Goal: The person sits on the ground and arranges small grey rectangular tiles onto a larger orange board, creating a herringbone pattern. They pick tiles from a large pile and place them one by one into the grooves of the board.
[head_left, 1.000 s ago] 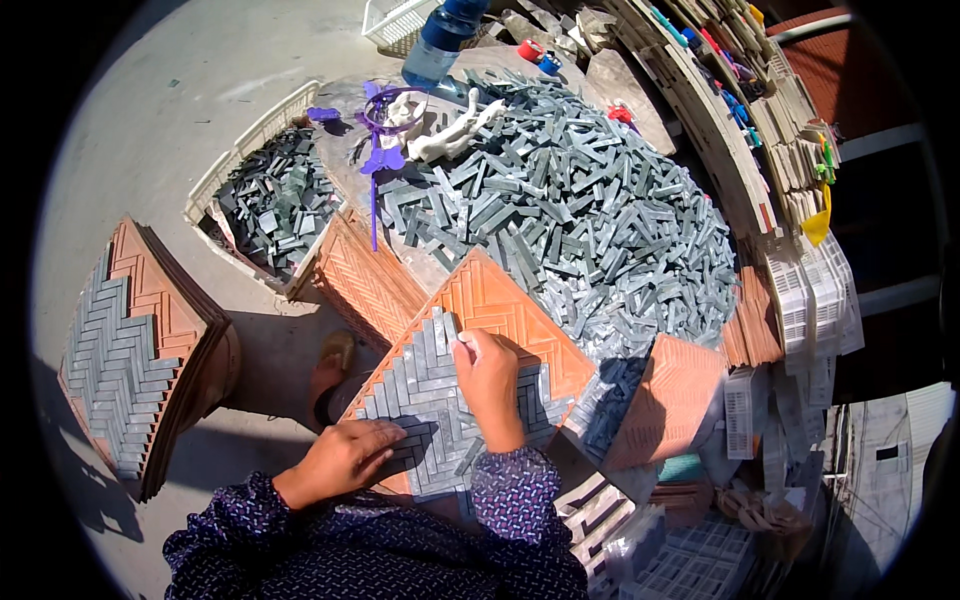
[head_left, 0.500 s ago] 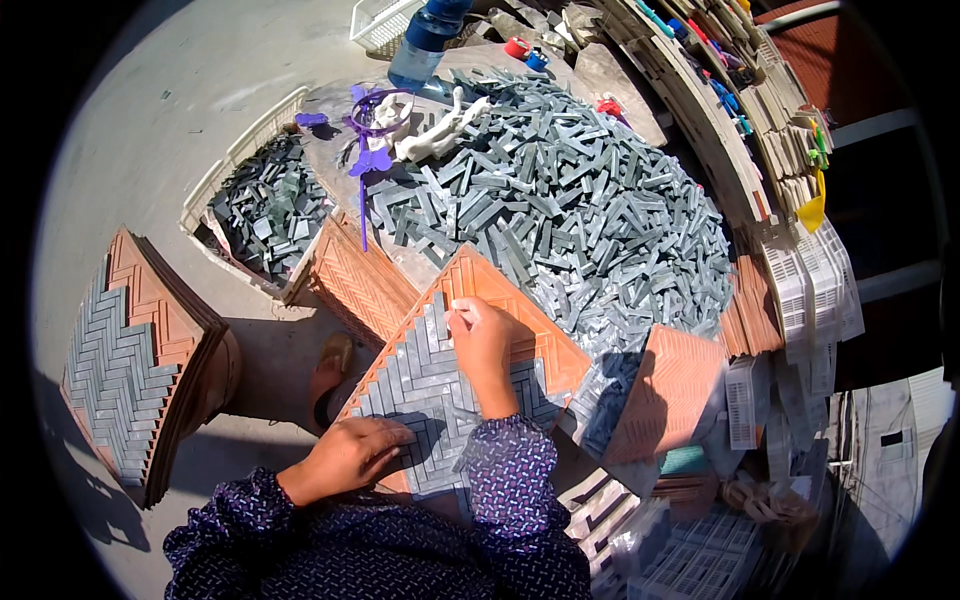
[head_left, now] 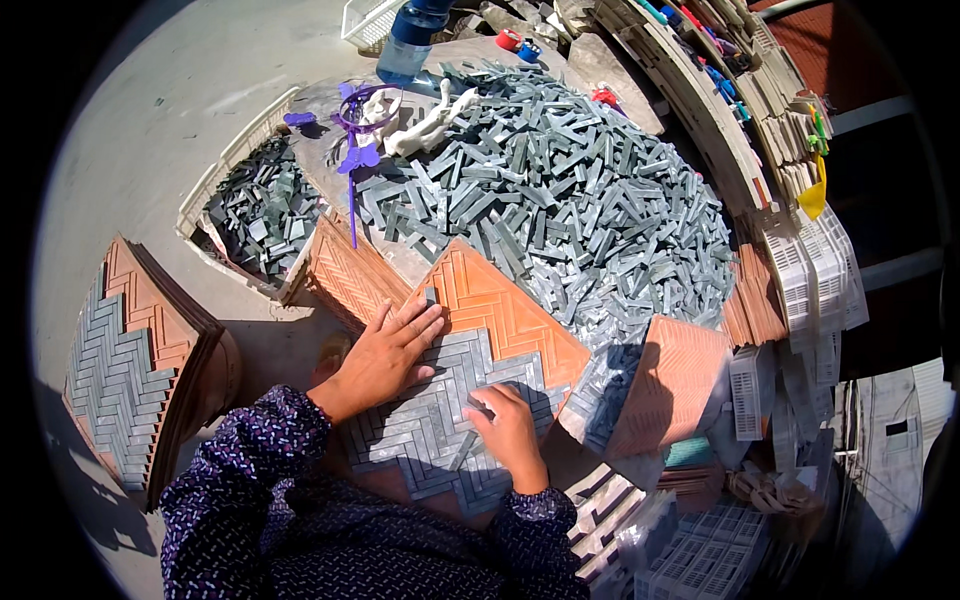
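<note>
An orange herringbone-grooved tray (head_left: 505, 300) lies in front of me, much of it filled with grey stone strips (head_left: 400, 425). My left hand (head_left: 385, 355) rests on its left edge, fingers stretched out, beside a strip near the top corner. My right hand (head_left: 508, 430) is over the filled part, with thumb and forefinger curled together. Whatever they may hold is hidden. Just below the thumb a single loose-looking strip (head_left: 462, 451) lies askew to the pattern; whether the hand touches it, I cannot tell.
A large heap of loose strips (head_left: 600, 200) spreads beyond the tray. Stacked, part-filled trays (head_left: 120, 360) stand at left. A cream basket (head_left: 190, 205) holds dark stone pieces. A water bottle (head_left: 405, 50) stands at the back; another orange tray (head_left: 670, 390) lies right.
My right hand has left the tray's upper corner and come down toward me over the strips. My left hand has moved up to the left edge, its fingers now spread.
</note>
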{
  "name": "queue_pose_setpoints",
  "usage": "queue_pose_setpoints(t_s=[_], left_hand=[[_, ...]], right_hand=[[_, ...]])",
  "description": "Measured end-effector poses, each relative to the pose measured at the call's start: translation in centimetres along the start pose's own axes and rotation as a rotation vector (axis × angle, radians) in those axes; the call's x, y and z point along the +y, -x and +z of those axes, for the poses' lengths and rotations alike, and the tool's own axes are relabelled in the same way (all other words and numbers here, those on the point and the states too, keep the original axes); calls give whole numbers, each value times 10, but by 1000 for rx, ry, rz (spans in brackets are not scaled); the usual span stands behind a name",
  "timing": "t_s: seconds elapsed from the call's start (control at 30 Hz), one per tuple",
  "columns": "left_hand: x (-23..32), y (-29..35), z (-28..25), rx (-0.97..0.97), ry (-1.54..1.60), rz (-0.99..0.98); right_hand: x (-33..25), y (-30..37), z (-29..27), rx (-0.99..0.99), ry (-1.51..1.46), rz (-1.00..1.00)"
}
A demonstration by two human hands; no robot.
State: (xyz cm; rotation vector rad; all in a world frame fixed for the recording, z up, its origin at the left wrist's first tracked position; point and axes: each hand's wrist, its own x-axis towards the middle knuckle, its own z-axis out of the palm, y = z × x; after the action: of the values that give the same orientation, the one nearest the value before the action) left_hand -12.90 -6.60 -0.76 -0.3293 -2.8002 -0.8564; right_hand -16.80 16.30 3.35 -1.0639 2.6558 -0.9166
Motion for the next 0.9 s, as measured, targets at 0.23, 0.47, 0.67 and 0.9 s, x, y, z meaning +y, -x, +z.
queue_pose_setpoints(t_s=[0.23,0.47,0.67,0.9], left_hand=[[0,0,6,47,37,19],[-1,4,10,102,33,23],[-2,2,13,121,62,34],[-1,4,10,137,78,39]], right_hand=[[9,-74,4,101,-643,264],[17,-134,22,13,-407,94],[14,-146,27,2,-242,49],[-5,-114,22,179,-189,5]])
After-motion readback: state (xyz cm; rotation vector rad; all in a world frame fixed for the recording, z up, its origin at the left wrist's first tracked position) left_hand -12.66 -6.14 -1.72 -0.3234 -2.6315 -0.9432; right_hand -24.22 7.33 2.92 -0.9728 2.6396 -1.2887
